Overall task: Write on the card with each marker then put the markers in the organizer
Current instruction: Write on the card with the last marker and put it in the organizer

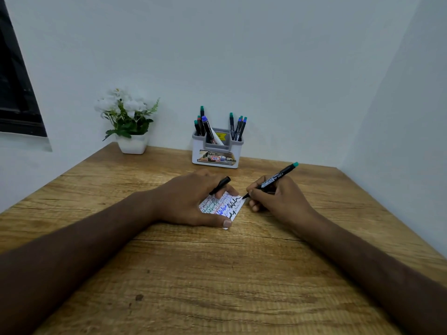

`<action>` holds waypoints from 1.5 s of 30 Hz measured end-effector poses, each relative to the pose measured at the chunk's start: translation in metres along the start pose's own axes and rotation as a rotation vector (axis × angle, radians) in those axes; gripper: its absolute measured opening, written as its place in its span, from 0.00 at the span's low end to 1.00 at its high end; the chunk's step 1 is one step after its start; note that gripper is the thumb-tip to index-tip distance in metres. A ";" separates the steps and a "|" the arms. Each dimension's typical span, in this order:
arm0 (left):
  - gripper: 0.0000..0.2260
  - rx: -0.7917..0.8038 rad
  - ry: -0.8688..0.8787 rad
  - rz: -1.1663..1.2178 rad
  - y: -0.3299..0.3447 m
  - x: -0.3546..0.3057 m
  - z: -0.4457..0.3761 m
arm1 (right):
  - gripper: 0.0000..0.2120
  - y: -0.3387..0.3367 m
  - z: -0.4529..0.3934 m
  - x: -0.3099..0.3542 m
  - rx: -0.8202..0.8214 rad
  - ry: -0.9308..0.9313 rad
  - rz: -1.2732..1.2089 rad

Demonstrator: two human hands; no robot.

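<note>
A small white card covered in coloured scribbles lies on the wooden table. My left hand rests over the card's left side, thumb on its near corner, and holds a black marker cap between its fingers. My right hand grips a black marker with a green end, its tip at the card's right edge. At the back stands a white and grey organizer with several markers upright in its left and right compartments.
A white pot of white flowers stands at the back left against the wall. Walls close the table at the back and on the right. A dark window is on the left wall.
</note>
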State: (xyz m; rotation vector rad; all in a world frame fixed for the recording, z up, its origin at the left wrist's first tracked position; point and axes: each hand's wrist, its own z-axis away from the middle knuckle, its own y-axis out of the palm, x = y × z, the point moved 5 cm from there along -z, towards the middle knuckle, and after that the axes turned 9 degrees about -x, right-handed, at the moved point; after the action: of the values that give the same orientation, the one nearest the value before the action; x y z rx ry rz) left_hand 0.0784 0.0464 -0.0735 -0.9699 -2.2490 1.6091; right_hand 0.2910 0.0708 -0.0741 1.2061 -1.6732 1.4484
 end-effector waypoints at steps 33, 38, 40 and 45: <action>0.12 -0.004 0.009 -0.035 0.001 -0.004 -0.002 | 0.04 -0.008 0.012 0.022 -0.032 -0.276 -0.315; 0.15 -0.007 0.044 -0.099 0.002 -0.006 -0.001 | 0.07 -0.004 0.012 0.020 -0.039 -0.276 -0.029; 0.16 0.003 0.042 -0.141 0.003 -0.008 0.000 | 0.08 0.000 0.013 0.019 -0.036 -0.256 -0.035; 0.24 0.027 0.011 -0.243 0.002 -0.010 0.001 | 0.07 0.001 0.015 0.018 0.005 -0.305 -0.053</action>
State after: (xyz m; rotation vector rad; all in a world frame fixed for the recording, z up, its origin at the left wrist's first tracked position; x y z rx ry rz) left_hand 0.0866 0.0400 -0.0739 -0.6672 -2.2317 1.5195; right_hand 0.2844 0.0515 -0.0623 1.5241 -1.8193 1.2858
